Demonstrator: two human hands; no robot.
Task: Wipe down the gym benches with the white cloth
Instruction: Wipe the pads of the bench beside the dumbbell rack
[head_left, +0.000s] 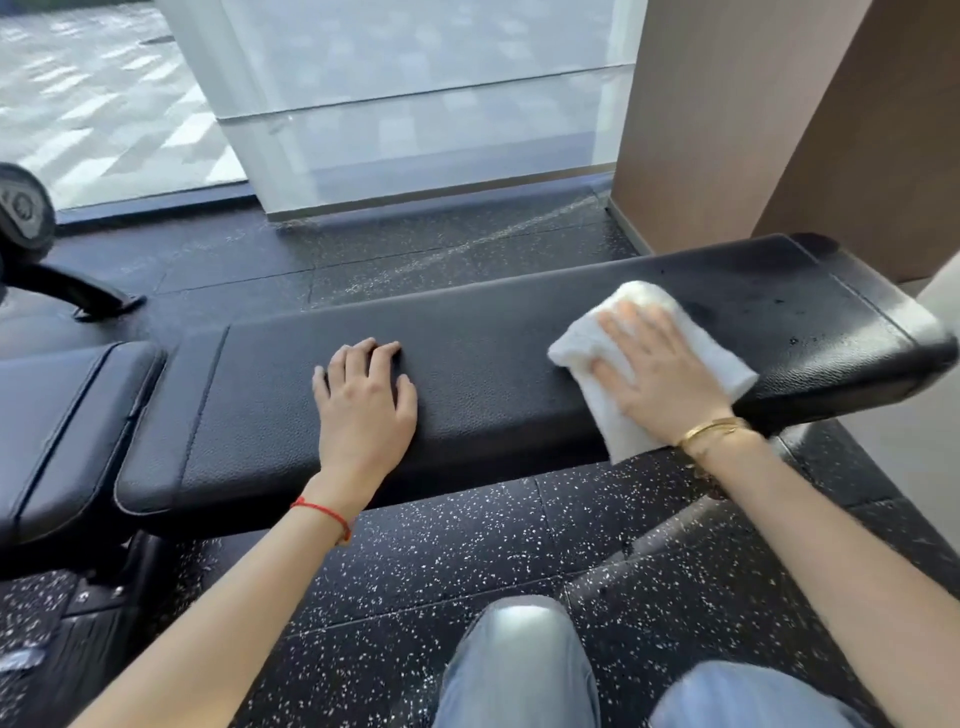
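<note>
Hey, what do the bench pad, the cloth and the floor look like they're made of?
Bench pad: looks like black vinyl or faux leather, judging by its pebbled grain, stitched seams and soft sheen. Cloth: white terry, probably cotton, with a fuzzy looped surface and soft folds under the right hand. Floor: seems to be matte black rubber tiles, given the white flecks and visible joints.

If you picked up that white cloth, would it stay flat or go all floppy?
Probably floppy: the white cloth already droops over the front edge of the bench. It looks light and soft, folded and bunched under the right hand. It likely slides easily on the bench's smooth padding.
</note>
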